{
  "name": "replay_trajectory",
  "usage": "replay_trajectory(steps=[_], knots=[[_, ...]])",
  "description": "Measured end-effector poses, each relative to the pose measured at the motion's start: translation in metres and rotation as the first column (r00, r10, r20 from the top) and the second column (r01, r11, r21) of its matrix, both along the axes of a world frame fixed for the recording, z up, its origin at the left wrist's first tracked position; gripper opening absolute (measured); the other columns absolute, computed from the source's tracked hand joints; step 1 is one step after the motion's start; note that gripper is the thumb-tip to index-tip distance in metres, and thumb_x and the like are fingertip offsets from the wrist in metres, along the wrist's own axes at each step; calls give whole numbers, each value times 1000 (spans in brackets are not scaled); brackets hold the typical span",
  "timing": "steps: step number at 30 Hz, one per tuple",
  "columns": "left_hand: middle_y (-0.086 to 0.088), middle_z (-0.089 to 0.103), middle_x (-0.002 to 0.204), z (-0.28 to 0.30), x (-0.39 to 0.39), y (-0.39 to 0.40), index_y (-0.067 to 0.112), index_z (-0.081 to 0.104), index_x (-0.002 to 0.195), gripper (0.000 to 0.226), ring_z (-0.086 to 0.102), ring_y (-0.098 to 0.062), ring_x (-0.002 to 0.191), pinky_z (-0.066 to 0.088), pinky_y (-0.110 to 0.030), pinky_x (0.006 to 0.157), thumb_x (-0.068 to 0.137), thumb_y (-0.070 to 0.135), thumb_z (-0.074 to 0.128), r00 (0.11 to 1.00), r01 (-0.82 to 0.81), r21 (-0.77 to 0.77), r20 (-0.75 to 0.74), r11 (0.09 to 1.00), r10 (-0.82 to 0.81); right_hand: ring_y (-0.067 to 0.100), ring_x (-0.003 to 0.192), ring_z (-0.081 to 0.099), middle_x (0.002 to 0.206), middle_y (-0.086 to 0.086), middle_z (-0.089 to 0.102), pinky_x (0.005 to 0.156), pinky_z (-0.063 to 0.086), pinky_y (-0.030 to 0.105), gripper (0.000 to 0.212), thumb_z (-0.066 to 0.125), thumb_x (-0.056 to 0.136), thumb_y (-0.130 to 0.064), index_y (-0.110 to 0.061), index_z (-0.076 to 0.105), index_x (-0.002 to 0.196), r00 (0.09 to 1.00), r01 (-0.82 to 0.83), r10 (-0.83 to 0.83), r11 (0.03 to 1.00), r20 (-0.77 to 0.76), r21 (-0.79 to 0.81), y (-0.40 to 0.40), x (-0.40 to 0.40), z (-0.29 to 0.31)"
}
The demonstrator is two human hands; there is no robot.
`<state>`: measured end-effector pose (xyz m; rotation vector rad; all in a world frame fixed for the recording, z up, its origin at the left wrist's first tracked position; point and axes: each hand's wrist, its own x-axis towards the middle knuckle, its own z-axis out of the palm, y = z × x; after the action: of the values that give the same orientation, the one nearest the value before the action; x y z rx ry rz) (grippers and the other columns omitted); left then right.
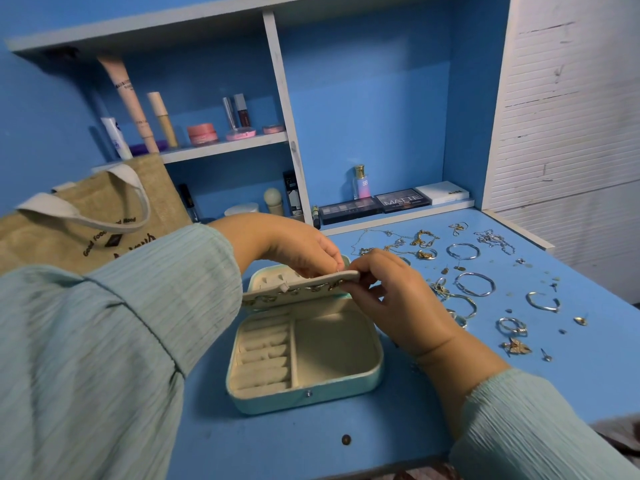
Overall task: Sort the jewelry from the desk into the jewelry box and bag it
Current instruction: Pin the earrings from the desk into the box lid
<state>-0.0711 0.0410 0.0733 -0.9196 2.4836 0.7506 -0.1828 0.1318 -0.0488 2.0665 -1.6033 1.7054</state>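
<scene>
Bag sits at 9 o'clock on the desk, upright, handles up, behind your left sleeve. Box at centre, open, lid up at 12 o'clock of the tray. Ring rolls fill the tray's left side; the large right compartment holds nothing visible. A cream flap hangs out from the lid over the tray, with a gold chain strung along its lower edge. Your left hand comes in from 10 o'clock, fingers curled, pinching the flap's top edge. Your right hand meets it from 4 o'clock, fingers curled on the flap's right end and the chain there. Loose jewelry lies spread across the desk at 2 to 3 o'clock: bangles, hoops, chains, rings, studs. Palettes line the ledge at 1 o'clock.
</scene>
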Motion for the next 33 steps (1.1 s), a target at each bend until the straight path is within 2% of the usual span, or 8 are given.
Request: replay_trajectory(steps=[8, 14, 18, 21, 24, 27, 30, 33], knots=[[10, 53, 73, -1, 2, 1, 24, 56, 82, 16, 49, -2, 70, 43, -13, 69, 93, 14, 51, 1000, 5, 23, -16, 1000, -5, 9, 76, 50, 81, -4, 52, 69, 46, 22, 12, 62, 79, -15, -7, 64, 89, 1000, 6, -6, 1000, -12, 2, 1, 0, 0], [9, 58, 86, 0, 6, 3, 28, 59, 86, 9, 52, -5, 84, 43, -29, 92, 92, 21, 55, 999, 29, -31, -23, 999, -30, 9, 76, 50, 82, -4, 53, 70, 46, 20, 14, 62, 80, -17, -7, 64, 89, 1000, 13, -13, 1000, -14, 6, 1, 0, 0], [14, 63, 99, 1, 12, 4, 38, 60, 89, 8, 57, -7, 99, 42, -32, 100, 90, 31, 57, 998, 31, -123, -58, 992, -38, 5, 76, 49, 81, -8, 52, 73, 44, 18, 16, 60, 81, -20, -7, 65, 89, 1000, 18, -18, 1000, 7, 2, 0, 0, 1], [17, 62, 110, 0, 19, 7, 44, 56, 96, 15, 57, -3, 106, 40, -28, 101, 95, 30, 50, 995, -5, -178, -97, 984, -12, -3, 74, 47, 79, -19, 48, 72, 44, 15, 24, 57, 82, -29, -7, 64, 89, 1000, 14, -14, 1000, 9, 9, 0, 1, 3], [16, 60, 115, -2, 30, 14, 46, 54, 107, 18, 55, -3, 107, 39, -25, 99, 96, 34, 47, 986, -69, -234, -162, 970, 31, -8, 72, 49, 77, -23, 47, 67, 43, 13, 18, 56, 81, -22, -7, 64, 89, 1000, 18, -19, 999, 21, 36, 1, 1, 5], [21, 57, 112, -5, 42, 24, 44, 55, 113, 21, 53, -2, 103, 39, -22, 92, 95, 44, 44, 966, -130, -319, -254, 939, 47, -2, 72, 49, 79, -21, 46, 70, 44, 19, 19, 52, 82, -16, -3, 63, 91, 1000, 20, -21, 997, 14, 68, 4, 3, 8], [23, 56, 101, -10, 51, 35, 42, 53, 103, 18, 53, 1, 94, 41, -22, 85, 88, 52, 48, 928, -193, -328, -367, 925, 63, 13, 76, 51, 78, -19, 47, 72, 41, 23, 15, 50, 87, -7, -3, 62, 95, 999, 42, -42, 990, 2, 135, 8, 4, 16], [24, 48, 94, -19, 57, 44, 41, 50, 97, 14, 51, -1, 96, 41, -24, 81, 86, 50, 55, 909, -222, -408, -416, 885, 36, 15, 82, 53, 77, -17, 48, 71, 39, 13, 16, 49, 91, -1, -8, 62, 96, 996, 86, -87, 964, -7, 250, 10, 4, 23]])
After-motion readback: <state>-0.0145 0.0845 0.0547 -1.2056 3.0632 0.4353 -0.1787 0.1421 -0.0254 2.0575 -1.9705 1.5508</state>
